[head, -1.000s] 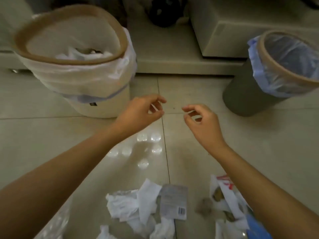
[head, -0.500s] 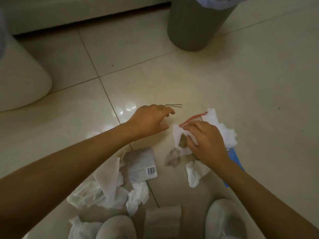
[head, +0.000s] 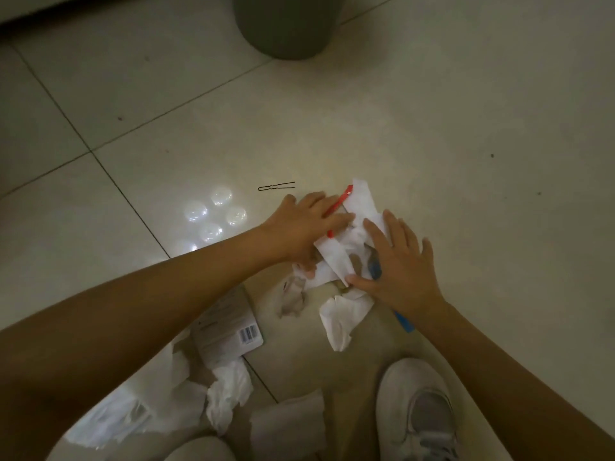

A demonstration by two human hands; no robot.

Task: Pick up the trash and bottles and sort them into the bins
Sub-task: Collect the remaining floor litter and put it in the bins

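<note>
White crumpled tissue with a red strip along its edge (head: pixel 361 207) now lies under both hands; half a second ago only the right hand touched it. The left hand (head: pixel 304 224) has come over from the left and presses down with straight fingers, and the right hand (head: pixel 399 264) lies flat and spread on the near side. This looks like gathering soft, torn paper into one bundle. The grey plastic bin (head: pixel 286 28) stands well beyond, far and slightly left. A thin black wire hairpin (head: pixel 276 187) lies just beyond the left hand on glossy tile.

Floor tiles (head: pixel 432 128) — glossy, smooth, light glare. Tissue wads (head: pixel 342 314) — crumpled matt paper. Hairpin (head: pixel 276 187) — thin dark wire. Bin (head: pixel 283 24) — matt grey. Shoe (head: pixel 419 414) — pale mesh cloth.
</note>
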